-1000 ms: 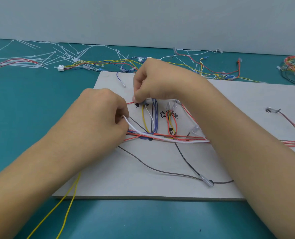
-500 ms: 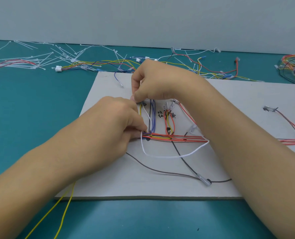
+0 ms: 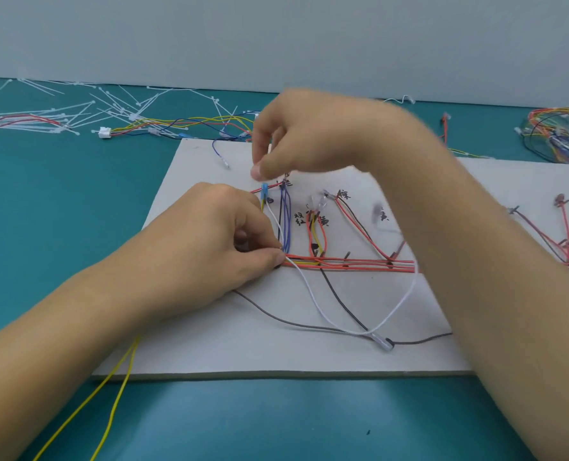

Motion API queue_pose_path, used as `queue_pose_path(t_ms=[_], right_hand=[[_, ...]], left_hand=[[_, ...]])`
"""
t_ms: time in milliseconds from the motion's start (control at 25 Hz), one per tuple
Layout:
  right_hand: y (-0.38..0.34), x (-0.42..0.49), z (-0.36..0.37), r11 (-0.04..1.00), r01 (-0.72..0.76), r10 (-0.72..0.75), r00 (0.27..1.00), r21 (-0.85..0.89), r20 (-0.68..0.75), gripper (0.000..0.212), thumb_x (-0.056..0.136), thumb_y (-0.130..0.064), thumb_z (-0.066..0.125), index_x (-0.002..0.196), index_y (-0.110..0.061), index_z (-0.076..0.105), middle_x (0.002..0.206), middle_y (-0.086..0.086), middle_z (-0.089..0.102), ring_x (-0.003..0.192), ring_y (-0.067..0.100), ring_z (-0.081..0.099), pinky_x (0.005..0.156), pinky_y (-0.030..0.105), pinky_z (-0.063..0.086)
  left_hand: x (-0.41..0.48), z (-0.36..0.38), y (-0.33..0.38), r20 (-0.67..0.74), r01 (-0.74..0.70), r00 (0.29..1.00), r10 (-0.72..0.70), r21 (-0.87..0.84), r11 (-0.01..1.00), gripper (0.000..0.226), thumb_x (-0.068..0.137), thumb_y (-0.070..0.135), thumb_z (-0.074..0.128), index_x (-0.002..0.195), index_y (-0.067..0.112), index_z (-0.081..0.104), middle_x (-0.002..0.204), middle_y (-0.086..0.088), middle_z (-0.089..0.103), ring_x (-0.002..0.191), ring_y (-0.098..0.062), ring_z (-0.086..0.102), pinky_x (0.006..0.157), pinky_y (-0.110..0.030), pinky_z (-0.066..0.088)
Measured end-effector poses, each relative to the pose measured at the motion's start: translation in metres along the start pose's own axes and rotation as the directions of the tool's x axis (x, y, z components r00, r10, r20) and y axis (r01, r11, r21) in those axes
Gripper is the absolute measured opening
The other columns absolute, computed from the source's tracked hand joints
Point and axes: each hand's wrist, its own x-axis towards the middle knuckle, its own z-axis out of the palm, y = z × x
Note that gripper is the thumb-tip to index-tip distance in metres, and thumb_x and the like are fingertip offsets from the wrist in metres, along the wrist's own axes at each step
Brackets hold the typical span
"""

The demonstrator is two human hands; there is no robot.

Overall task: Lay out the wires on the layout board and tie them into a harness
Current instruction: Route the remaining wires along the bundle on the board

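Note:
The grey layout board lies on the teal table. A bundle of red and yellow wires runs across its middle. My left hand pinches the white wire at the bundle's left end. That wire comes down from a blue connector, then sags in a loose loop toward the board's front. My right hand hovers blurred above the connector with its fingers curled. Whether it holds anything is unclear. Blue wires run upright beside my left fingertips.
A grey wire and a black wire cross the board's front. Two yellow wires hang off its front left. White cable ties and loose wires litter the back. A wire coil lies far right.
My right hand has lifted off the top of the board, uncovering the blue connector. The white wire's loop has grown and dropped toward the front. My left hand stays pinched at the bundle's corner.

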Motion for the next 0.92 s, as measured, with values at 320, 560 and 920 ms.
queue_pose_path(t_ms=[320,560,920], right_hand=[[0.007,-0.112,-0.009,1.0,0.012,-0.007,0.933,-0.011,0.359,0.058,0.058,-0.086,0.058,0.102,-0.049,0.07,0.087,-0.026,0.073,0.072,-0.002,0.07,0.074,0.043,0.061],[0.024,-0.116,0.017,0.992,-0.116,0.103,0.968,0.043,0.229,0.033,0.067,-0.051,0.084,0.094,-0.044,0.067,0.08,-0.024,0.071,0.062,0.002,0.066,0.061,0.043,0.061],[0.035,-0.123,0.024,0.989,-0.116,0.092,0.969,0.093,0.231,0.028,0.067,-0.046,0.073,0.092,-0.04,0.061,0.079,-0.02,0.07,0.059,0.006,0.064,0.061,0.048,0.061]], left_hand=[[-0.002,0.001,0.006,-0.047,0.033,0.998,-0.03,0.056,0.998,0.011,0.078,0.038,0.083,0.071,0.034,0.076,0.077,0.014,0.062,0.078,-0.004,0.057,0.064,-0.014,0.04],[-0.003,0.004,0.009,-0.066,0.025,0.998,-0.022,0.039,0.999,0.01,0.079,0.03,0.083,0.074,0.035,0.075,0.081,0.014,0.062,0.081,-0.006,0.056,0.064,-0.013,0.04],[-0.004,0.007,0.008,-0.056,-0.031,0.998,0.034,0.043,0.999,0.007,0.08,0.031,0.076,0.075,0.031,0.072,0.081,0.012,0.06,0.083,-0.01,0.058,0.068,-0.038,0.053]])
